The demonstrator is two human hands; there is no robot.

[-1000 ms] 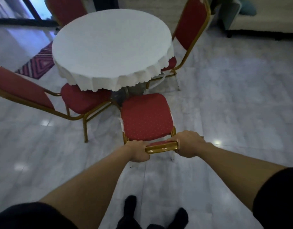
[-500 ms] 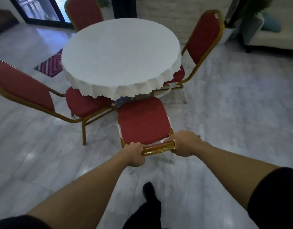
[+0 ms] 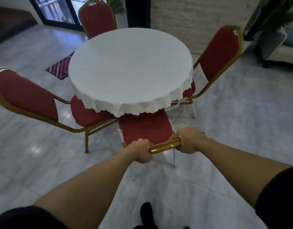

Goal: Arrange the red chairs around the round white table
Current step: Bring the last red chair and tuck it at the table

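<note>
The round table (image 3: 131,70) with a white scalloped cloth stands in the middle of the view. Directly below me is a red chair (image 3: 145,128) with a gold frame; the front of its seat lies under the cloth's edge. My left hand (image 3: 140,151) and my right hand (image 3: 189,140) both grip the gold top rail of its back. Another red chair (image 3: 28,98) stands at the table's left, its seat partly under the cloth. A third (image 3: 220,53) is at the right and one more (image 3: 97,19) behind the table.
The floor is pale glossy tile. A pink and purple patterned mat (image 3: 61,66) lies left of the table. A light sofa (image 3: 284,53) and a potted plant (image 3: 278,19) stand at the far right. Dark glass doors (image 3: 54,12) are at the back left. My dark shoe (image 3: 146,212) shows below.
The chair I hold has slid forward, so its seat now reaches under the tablecloth. I have stepped closer to the table, and my grip is unchanged.
</note>
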